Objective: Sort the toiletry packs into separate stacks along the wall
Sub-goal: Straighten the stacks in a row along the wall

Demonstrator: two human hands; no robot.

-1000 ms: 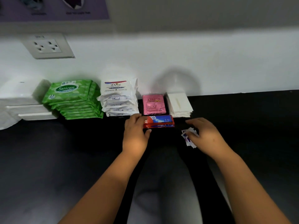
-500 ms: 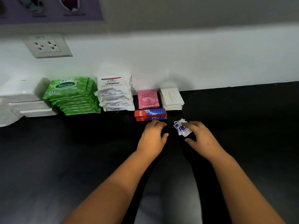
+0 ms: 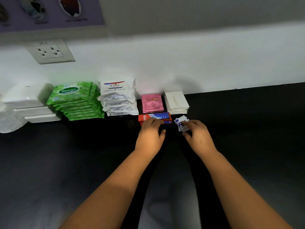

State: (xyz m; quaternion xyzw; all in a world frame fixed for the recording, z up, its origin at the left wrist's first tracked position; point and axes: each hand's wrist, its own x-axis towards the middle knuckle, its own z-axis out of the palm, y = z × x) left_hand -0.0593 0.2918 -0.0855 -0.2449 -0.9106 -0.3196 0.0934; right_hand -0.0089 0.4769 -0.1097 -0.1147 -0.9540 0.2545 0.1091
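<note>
Left hand (image 3: 151, 138) palm down, fingertips resting on near edge of red toothpaste boxes (image 3: 155, 117); fingers loosely bent, not gripping. Boxes lie directly ahead of left hand, near side partly covered by its fingers. Right hand (image 3: 198, 137) pinches small white-and-blue sachets (image 3: 181, 123) between fingers and thumb, just right of boxes; sachet print partly hidden, count unclear. Beyond hands, against wall: pink sachets (image 3: 152, 102), white flat packs (image 3: 176, 101). Further left: Dove packs (image 3: 118, 98), green Sanicare packs (image 3: 77, 100). Black desk (image 3: 66, 154).
</note>
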